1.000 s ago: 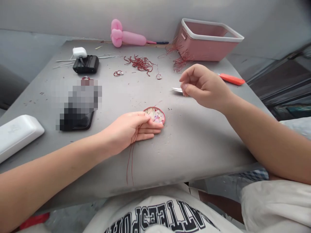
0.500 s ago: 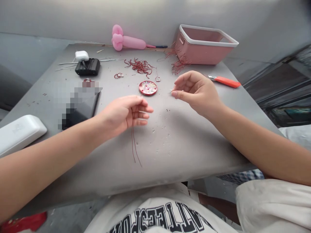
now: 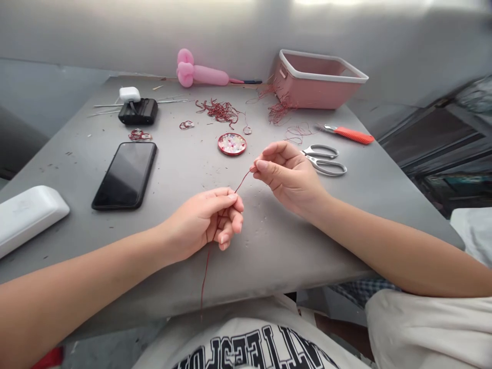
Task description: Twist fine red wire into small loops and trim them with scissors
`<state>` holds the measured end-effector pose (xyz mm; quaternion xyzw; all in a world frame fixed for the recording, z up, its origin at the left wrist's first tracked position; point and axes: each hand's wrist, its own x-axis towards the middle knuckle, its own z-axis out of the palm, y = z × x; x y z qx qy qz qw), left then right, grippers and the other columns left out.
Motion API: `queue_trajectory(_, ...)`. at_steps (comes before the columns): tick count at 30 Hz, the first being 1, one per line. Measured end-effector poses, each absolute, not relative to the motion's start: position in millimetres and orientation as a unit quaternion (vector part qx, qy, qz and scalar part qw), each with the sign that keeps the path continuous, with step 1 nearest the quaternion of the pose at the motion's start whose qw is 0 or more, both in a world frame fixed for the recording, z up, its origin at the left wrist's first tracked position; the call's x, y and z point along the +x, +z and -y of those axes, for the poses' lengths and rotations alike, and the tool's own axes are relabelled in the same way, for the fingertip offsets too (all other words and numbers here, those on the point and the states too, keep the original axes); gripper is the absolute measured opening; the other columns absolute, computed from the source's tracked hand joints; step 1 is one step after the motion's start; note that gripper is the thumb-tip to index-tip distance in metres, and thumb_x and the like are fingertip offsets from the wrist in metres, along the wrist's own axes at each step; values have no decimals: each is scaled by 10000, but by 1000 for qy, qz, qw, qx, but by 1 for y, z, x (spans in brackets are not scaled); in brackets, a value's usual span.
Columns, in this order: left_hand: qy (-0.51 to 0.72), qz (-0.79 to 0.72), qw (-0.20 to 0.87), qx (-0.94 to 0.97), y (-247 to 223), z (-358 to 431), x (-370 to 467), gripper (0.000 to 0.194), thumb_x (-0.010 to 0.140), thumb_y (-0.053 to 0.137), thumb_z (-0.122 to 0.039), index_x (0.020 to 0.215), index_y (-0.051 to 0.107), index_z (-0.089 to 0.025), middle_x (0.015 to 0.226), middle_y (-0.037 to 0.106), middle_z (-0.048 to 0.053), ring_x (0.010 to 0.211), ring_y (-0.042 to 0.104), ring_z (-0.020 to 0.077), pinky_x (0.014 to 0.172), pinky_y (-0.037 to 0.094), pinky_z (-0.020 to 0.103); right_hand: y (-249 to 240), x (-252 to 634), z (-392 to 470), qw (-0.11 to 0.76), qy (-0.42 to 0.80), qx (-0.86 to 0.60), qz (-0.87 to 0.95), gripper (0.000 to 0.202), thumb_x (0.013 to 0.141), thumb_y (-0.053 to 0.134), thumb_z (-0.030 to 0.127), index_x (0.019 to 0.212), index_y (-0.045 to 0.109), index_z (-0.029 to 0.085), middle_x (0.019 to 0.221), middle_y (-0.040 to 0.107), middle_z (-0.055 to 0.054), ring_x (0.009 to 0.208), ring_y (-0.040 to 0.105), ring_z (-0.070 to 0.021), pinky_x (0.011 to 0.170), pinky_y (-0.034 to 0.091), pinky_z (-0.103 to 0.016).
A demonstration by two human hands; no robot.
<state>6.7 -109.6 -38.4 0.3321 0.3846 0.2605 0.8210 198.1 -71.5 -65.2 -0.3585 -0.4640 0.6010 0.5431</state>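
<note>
A thin dark red cord (image 3: pixel 205 271) runs through my left hand (image 3: pixel 209 220), pinched between thumb and index finger, and its tail dangles past the table's front edge. My right hand (image 3: pixel 286 174) pinches the cord's upper end between thumb and fingertips, so a short stretch spans the gap between both hands. Just beyond them stands a small round red dish (image 3: pixel 231 144) of pale and pink beads. Grey-handled scissors (image 3: pixel 326 163) lie beside my right hand, their blades hidden behind it.
Behind the dish lies a pile of red cords (image 3: pixel 221 111). A pink bin (image 3: pixel 323 87), an orange-handled cutter (image 3: pixel 353 135) and a pink balloon (image 3: pixel 203 73) sit farther back. To the left are a phone (image 3: pixel 125 177), a black device (image 3: pixel 138 111) and a white case (image 3: pixel 33 215).
Both hands have come closer to me and to each other. My right hand now grips the cord's upper end, and the cord is drawn out between the hands. The scissors have come into view.
</note>
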Motion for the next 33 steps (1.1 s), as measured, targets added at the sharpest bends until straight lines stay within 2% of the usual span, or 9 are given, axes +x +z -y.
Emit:
queue_trajectory(9,232,-414,812,338,-42,109,7,163,927,464,-180,868,610,-139,627,672,65,417,493,90,415,473,206,-68,196,76,550,479,-360,582,233,728,799,244,791,575,217,783,642,34,729,636,-106,687,555,-276)
queue_trajectory(11,244,-413,810,337,-42,108,7,152,929,468,-185,883,607,-141,650,670,66,423,460,77,403,436,185,-67,192,79,548,472,-355,593,224,727,795,243,783,580,215,775,638,30,719,626,-108,671,550,-279)
queue_trajectory(13,256,-413,806,337,-41,107,7,157,931,469,-189,861,601,-143,613,625,38,400,367,47,375,346,142,-67,189,81,547,462,-345,607,214,729,792,235,776,584,213,765,637,24,718,625,-111,667,548,-282)
queue_trajectory(16,264,-422,797,343,-40,107,7,199,933,443,-178,795,584,-148,499,460,-32,385,229,28,360,221,112,-67,186,83,554,432,-339,626,207,737,791,236,775,588,219,768,643,19,732,634,-122,682,557,-294)
queue_trajectory(18,261,-429,793,344,-40,108,7,220,926,427,-165,761,571,-153,475,383,-49,388,208,36,358,199,115,-67,185,83,565,411,-342,628,210,745,789,256,782,585,227,774,635,20,743,636,-127,694,568,-304)
queue_trajectory(22,242,-432,801,336,-39,111,6,216,915,437,-167,746,571,-158,483,360,-49,392,203,43,358,192,124,-68,190,79,581,388,-346,627,211,793,755,308,830,558,243,795,591,24,756,637,-124,725,578,-313)
queue_trajectory(25,239,-432,803,334,-40,112,6,216,919,437,-168,747,568,-160,488,350,-52,398,201,44,360,184,124,-68,197,75,549,409,-359,634,175,855,686,347,921,558,247,794,558,25,699,623,-107,667,566,-291)
queue_trajectory(29,238,-435,802,332,-40,111,5,212,927,434,-177,762,564,-156,493,359,-54,404,201,39,362,180,125,-65,205,74,473,439,-350,679,109,903,613,300,969,595,215,647,527,56,524,559,-73,499,486,-234)
queue_trajectory(33,235,-432,806,329,-40,110,5,208,927,433,-177,766,563,-153,489,358,-56,405,191,37,362,181,124,-62,209,75,435,439,-316,720,195,858,660,226,1051,663,200,694,630,32,571,613,-86,515,523,-231)
